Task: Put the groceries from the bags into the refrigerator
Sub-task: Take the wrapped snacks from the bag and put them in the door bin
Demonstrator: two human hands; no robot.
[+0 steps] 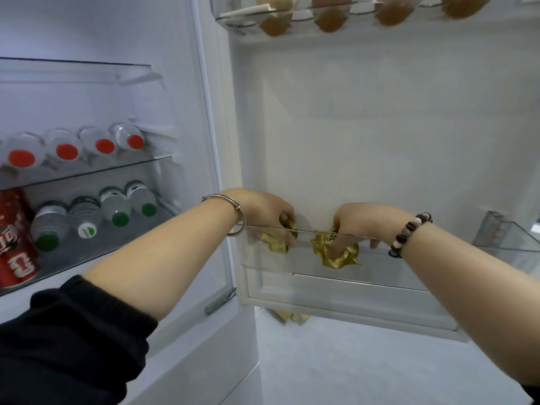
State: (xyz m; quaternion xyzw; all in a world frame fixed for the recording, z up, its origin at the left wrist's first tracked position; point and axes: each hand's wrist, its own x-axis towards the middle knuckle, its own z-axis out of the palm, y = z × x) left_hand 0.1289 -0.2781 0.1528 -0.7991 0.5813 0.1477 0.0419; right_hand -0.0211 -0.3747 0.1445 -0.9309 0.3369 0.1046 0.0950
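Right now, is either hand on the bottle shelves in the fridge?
No, the left hand grips the left gold packet and the right hand the right gold packet, both inside the clear door bin.

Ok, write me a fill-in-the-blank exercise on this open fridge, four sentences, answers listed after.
1. The left hand and the right hand each grip a foil packet coloured ____.
2. The upper-shelf bottles have ____ caps.
3. The lower-shelf bottles have ____ caps.
4. The top door tray holds brown ____.
Missing words: gold; red; green; eggs.
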